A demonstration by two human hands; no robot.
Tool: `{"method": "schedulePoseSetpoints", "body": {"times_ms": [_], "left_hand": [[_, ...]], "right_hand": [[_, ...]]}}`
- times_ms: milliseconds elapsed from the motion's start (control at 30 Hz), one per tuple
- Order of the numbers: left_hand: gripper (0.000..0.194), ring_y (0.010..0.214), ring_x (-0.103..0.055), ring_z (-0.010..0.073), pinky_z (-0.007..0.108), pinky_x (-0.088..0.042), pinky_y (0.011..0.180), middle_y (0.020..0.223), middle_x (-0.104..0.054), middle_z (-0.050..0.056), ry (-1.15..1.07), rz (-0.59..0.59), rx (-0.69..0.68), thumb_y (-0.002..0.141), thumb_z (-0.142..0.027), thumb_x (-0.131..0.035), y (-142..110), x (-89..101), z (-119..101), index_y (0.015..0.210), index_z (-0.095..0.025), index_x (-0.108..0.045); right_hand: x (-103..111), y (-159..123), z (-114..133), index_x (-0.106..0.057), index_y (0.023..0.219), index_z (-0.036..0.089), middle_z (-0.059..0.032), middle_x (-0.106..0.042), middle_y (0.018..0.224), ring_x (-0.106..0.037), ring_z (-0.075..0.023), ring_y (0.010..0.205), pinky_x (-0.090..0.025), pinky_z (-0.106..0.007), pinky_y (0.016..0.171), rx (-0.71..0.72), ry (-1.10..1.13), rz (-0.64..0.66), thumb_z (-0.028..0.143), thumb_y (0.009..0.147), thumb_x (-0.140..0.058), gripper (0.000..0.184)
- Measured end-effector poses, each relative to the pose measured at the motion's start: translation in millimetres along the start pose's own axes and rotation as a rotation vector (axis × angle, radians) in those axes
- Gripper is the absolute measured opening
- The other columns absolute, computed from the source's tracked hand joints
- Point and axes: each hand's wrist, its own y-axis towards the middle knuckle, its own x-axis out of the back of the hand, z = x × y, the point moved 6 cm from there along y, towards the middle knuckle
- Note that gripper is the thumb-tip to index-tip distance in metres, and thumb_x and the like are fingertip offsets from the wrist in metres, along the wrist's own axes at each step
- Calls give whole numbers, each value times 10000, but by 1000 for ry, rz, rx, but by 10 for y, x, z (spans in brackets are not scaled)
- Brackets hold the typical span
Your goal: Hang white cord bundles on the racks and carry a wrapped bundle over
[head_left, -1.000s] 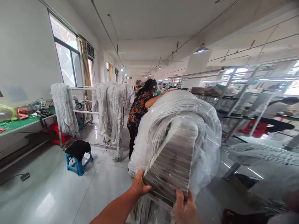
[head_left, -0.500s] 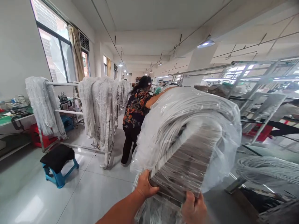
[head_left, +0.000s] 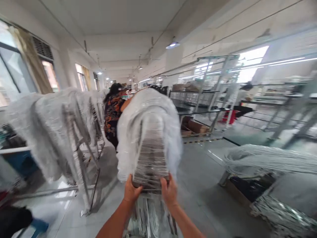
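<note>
Straight ahead stands a rack with a tapered, film-wrapped end (head_left: 151, 158). My left hand (head_left: 132, 190) is closed round the lower left corner of that end. Its lower right corner is in the grip of my right hand (head_left: 169, 190). Thick loops of pale cable under clear plastic (head_left: 151, 100) are draped over the top and hang down both sides. Below my hands hang more pale strands and plastic (head_left: 151, 215). At the far left of the rack a person in a patterned shirt (head_left: 113, 114) reaches an arm towards it.
On the left, another rack (head_left: 83, 178) carries draped pale bundles (head_left: 53, 122). A blue stool (head_left: 39, 226) is partly in view at lower left. Coiled cable (head_left: 262, 158) lies on a low support at right. Workbenches (head_left: 198, 112) and a seated person (head_left: 241, 96) are farther right.
The view has swung right, and the rack's end now faces me squarely. My hands stay on its lower corners. The left-hand rack appears closer; the stool has slid towards the lower left edge.
</note>
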Motion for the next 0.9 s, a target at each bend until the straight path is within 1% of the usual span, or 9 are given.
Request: {"method": "schedulePoseSetpoints", "body": {"times_ms": [100, 233, 300, 367, 467, 567, 733, 800, 900], "left_hand": [[475, 828, -600, 257, 398, -488, 795, 843, -633, 94, 26, -58, 1, 532, -393, -659, 316, 162, 151, 914, -145, -524], [406, 883, -589, 347, 511, -441, 862, 776, -622, 113, 82, -148, 2, 482, -433, -623, 746, 335, 316, 775, -173, -518], [386, 927, -577, 358, 522, -418, 899, 782, -623, 110, 97, -163, -6, 479, -429, -615, 930, 351, 359, 758, -180, -517], [384, 937, -576, 347, 509, -416, 907, 796, -626, 110, 103, -152, -14, 498, -428, -617, 1078, 303, 373, 769, -172, -526], [401, 880, -593, 297, 452, -451, 858, 836, -634, 114, 90, -112, -22, 550, -421, -622, 1210, 103, 334, 830, -145, -544], [419, 841, -601, 225, 352, -483, 796, 882, -643, 97, 45, -63, -38, 584, -398, -637, 1283, -229, 255, 896, -136, -540], [321, 715, -554, 151, 274, -466, 684, 763, -601, 42, 15, -73, -1, 604, -316, -649, 1490, -778, 205, 827, -144, -496], [302, 701, -523, 142, 272, -445, 675, 734, -563, 23, 21, -85, 17, 597, -290, -652, 1589, -929, 202, 801, -151, -477], [305, 711, -487, 143, 285, -420, 693, 736, -522, 15, 38, -102, 43, 572, -263, -655, 1747, -1073, 204, 771, -158, -450]], "right_hand": [[-340, 126, 46, -548, 966, 121, -109, -630, 886, -598, -199, 820, -497, -332, 742, 56, 4, 47, 513, 840, -390, 441], [-666, 343, 97, -555, 976, 143, -104, -628, 892, -606, -207, 853, -514, -338, 759, 101, -29, 36, 504, 850, -417, 407], [-791, 470, 90, -564, 982, 151, -99, -626, 876, -609, -206, 837, -520, -340, 748, 118, -44, 44, 503, 857, -406, 406], [-889, 604, 19, -575, 987, 162, -90, -631, 885, -613, -207, 846, -521, -338, 754, 114, -50, 43, 515, 852, -401, 417], [-978, 792, -224, -583, 1000, 157, -93, -642, 936, -616, -226, 893, -516, -360, 774, 80, -48, 23, 591, 831, -359, 516], [-1010, 976, -597, -569, 1010, 107, -137, -636, 949, -606, -251, 901, -498, -401, 784, 27, -23, 33, 641, 812, -314, 624], [-953, 1404, -1266, -546, 1027, 56, -201, -607, 1010, -565, -280, 958, -455, -408, 825, -80, -28, 57, 715, 725, -345, 752], [-942, 1585, -1425, -553, 1004, 53, -199, -610, 958, -568, -284, 910, -451, -401, 792, -78, -46, 88, 733, 711, -322, 776], [-948, 1819, -1534, -562, 960, 57, -192, -607, 887, -570, -282, 842, -448, -385, 746, -44, -78, 85, 747, 707, -291, 783]]}}
